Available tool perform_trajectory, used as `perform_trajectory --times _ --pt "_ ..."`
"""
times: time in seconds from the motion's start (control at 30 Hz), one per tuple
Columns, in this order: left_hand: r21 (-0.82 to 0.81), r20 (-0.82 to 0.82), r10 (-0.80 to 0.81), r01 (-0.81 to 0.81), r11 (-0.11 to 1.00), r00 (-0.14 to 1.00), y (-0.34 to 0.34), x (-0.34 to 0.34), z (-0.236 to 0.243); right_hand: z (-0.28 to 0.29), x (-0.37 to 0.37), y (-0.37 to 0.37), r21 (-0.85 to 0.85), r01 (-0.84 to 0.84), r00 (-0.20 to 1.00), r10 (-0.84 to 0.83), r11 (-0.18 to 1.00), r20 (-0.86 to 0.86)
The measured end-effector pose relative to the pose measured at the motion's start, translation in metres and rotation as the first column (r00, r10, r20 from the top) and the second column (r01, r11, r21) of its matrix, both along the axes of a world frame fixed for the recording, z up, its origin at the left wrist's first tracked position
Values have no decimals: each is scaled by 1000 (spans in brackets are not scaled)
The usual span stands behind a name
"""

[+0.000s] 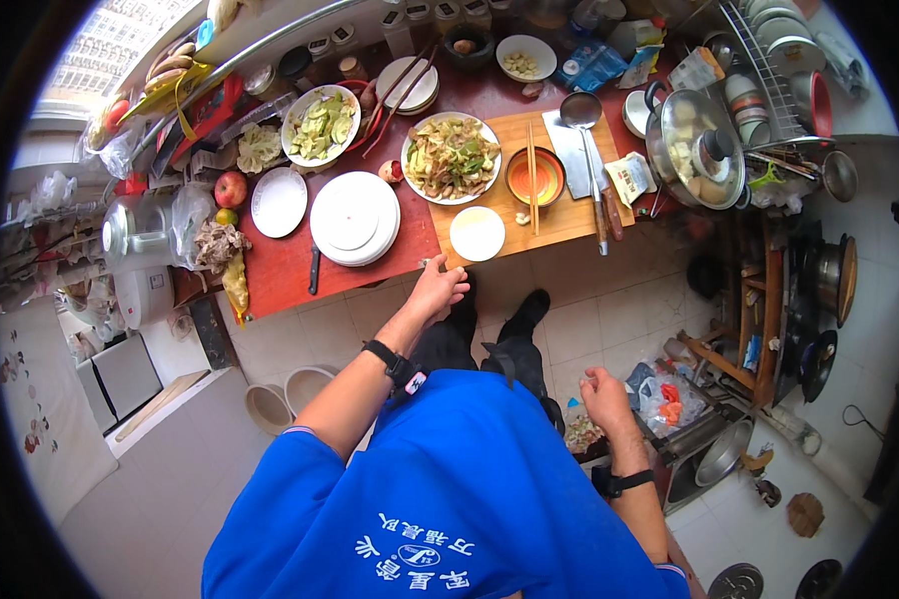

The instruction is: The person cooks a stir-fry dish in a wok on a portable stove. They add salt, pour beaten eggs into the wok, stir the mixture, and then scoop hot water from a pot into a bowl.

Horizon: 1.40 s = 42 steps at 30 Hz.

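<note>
My left hand (442,289) is at the table's front edge, just below the wooden cutting board (559,222). Its fingers are loosely bent and apart, with nothing seen in them. Low at my right side hangs my right hand (607,401), half curled and holding nothing visible, away from the table. Closest to the left hand is a small white dish (477,234) on the board. Beside that dish, chopsticks (532,180) lie across an orange bowl (534,192). A cleaver (571,160) and a ladle (591,150) rest farther right. Behind stands a plate of stir-fried food (451,158).
Stacked white plates (356,232) and a black-handled knife (315,270) sit left on the red table (270,270). A glass-lidded pot (696,150) stands at the right. Sliced vegetables fill a bowl (321,126) behind. Plastic bags (664,399) lie on a low shelf at right.
</note>
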<state>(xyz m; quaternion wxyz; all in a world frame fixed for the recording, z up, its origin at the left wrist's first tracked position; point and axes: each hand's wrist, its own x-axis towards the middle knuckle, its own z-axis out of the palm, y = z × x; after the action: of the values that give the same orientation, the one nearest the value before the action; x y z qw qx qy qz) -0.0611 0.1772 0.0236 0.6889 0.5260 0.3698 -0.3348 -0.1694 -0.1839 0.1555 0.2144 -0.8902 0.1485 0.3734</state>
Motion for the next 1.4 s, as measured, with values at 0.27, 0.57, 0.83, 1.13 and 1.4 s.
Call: perform_trajectory --times 0.27,0.57,0.83,1.13,1.4 --pt "-29 8 37 -36 999 999 -9 24 -34 5 -7 8 -27 49 996 -51 998 -79" --pt "-125 26 101 -97 987 995 -11 32 -53 1 -17 4 -54 28 995 -33 998 -98" --pt "-69 59 17 -13 998 998 -8 28 -47 -4 -16 3 -23 51 995 -53 998 -83" --pt "-81 -8 -152 151 985 988 9 -13 1 -5 -11 -3 -9 99 992 -100 995 -82" --pt "-15 443 -404 457 889 800 13 22 114 -2 0 -2 51 84 996 -82 995 -34"
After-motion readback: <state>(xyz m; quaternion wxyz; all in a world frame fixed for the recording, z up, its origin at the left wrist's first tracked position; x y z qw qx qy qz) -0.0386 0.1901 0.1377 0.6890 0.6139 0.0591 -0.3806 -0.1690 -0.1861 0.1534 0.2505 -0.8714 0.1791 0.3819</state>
